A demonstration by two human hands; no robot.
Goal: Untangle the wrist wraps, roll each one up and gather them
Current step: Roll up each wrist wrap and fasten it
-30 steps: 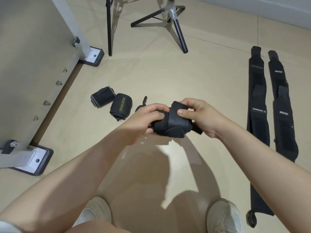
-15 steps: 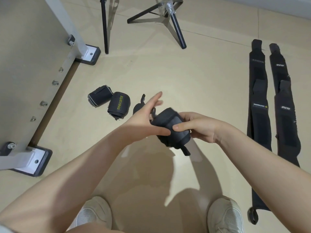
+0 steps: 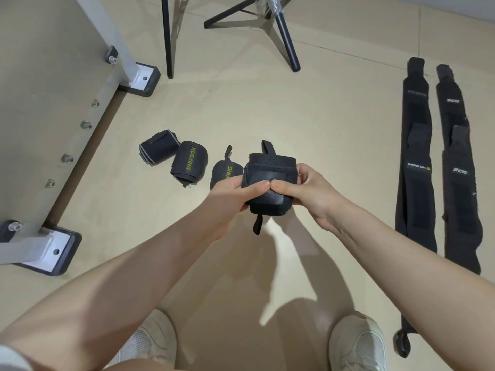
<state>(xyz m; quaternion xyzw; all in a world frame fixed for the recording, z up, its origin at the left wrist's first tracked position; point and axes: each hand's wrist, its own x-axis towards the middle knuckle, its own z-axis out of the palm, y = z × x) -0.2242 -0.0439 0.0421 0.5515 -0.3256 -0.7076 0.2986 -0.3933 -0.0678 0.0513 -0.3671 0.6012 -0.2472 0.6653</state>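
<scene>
Between our fingers, both thumbs meeting on its front, we grip the rolled wrist wrap [image 3: 270, 183], left hand [image 3: 230, 195] and right hand [image 3: 308, 192] closed around it; three rolled wraps [image 3: 187, 163] lie just left.

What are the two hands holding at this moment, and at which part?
A rolled black wrist wrap: the left hand and right hand grip its opposite ends, thumbs meeting on the front flap.
</scene>
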